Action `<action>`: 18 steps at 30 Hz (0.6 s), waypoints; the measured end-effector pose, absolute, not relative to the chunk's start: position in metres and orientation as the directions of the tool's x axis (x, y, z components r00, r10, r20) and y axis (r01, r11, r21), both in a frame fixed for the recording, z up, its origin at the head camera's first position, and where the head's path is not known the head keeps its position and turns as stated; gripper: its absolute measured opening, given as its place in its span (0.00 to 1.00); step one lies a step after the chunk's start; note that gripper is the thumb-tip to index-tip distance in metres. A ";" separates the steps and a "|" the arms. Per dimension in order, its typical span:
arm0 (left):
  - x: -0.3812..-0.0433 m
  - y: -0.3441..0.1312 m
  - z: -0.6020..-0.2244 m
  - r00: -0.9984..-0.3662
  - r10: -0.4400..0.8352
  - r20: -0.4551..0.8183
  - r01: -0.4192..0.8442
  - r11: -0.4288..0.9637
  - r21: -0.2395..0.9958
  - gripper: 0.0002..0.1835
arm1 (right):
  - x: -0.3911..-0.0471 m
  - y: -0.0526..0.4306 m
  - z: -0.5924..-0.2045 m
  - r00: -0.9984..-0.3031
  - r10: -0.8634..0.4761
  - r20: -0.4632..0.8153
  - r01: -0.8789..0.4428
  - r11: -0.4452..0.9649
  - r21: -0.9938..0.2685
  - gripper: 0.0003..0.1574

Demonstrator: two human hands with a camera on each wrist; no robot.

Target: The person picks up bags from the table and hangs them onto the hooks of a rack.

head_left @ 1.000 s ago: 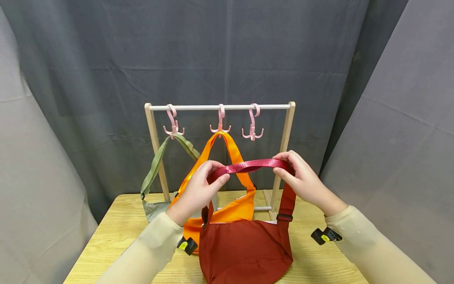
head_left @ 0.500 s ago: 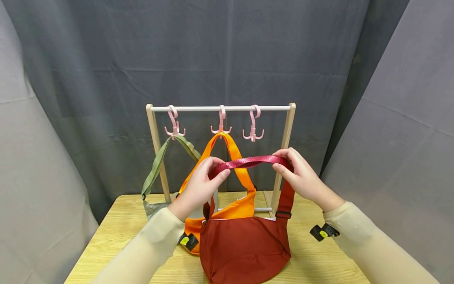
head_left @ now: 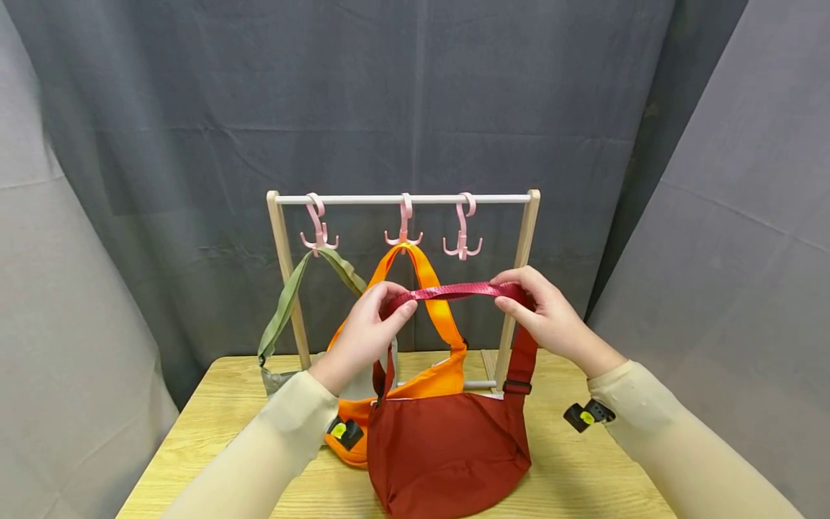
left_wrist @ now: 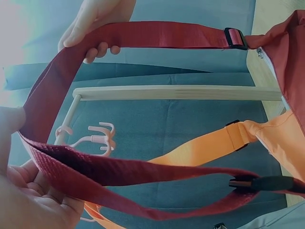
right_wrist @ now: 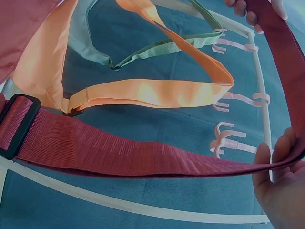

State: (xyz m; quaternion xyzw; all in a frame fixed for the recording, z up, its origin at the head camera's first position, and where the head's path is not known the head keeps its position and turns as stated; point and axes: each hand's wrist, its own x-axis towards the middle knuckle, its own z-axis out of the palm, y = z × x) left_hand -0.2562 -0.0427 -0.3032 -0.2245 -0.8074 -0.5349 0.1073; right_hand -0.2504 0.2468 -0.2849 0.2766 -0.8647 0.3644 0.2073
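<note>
A dark red shoulder bag [head_left: 447, 450] hangs upright in front of the rack, its strap [head_left: 457, 290] stretched between both hands. My left hand [head_left: 363, 331] pinches the strap near its left bend, thumb below and fingers behind. Near the right bend, my right hand [head_left: 551, 317] grips it between thumb and fingers. In the left wrist view a black buckle [left_wrist: 236, 38] shows on the strap. Behind, an orange bag [head_left: 441, 378] hangs by its strap from the middle pink hook [head_left: 404, 223]. The right pink hook [head_left: 462, 234] carries nothing and sits above the red strap.
A rack with a white rail [head_left: 363, 200] and wooden posts [head_left: 527, 238] stands on the wooden table [head_left: 583, 461]. A green-grey bag [head_left: 279, 378] hangs by its green strap [head_left: 285, 303] from the left pink hook [head_left: 318, 227]. Grey curtains [head_left: 194, 144] surround the table.
Both hands have risen slightly with the red strap, and the red bag has come up a little with them. The right hand has also shifted slightly left. The other bags stay in place.
</note>
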 end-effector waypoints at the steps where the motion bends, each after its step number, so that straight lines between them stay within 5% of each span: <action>1: -0.256 -0.043 -0.303 -0.877 0.246 0.413 0.476 0.327 0.816 0.14 | -0.248 0.245 -0.282 -0.756 -0.331 0.564 -0.634 0.584 -0.507 0.17; 18: -0.267 -0.044 -0.300 -0.901 0.218 0.376 0.431 0.349 0.832 0.15 | -0.243 0.236 -0.265 -0.800 -0.290 0.525 -0.576 0.616 -0.538 0.18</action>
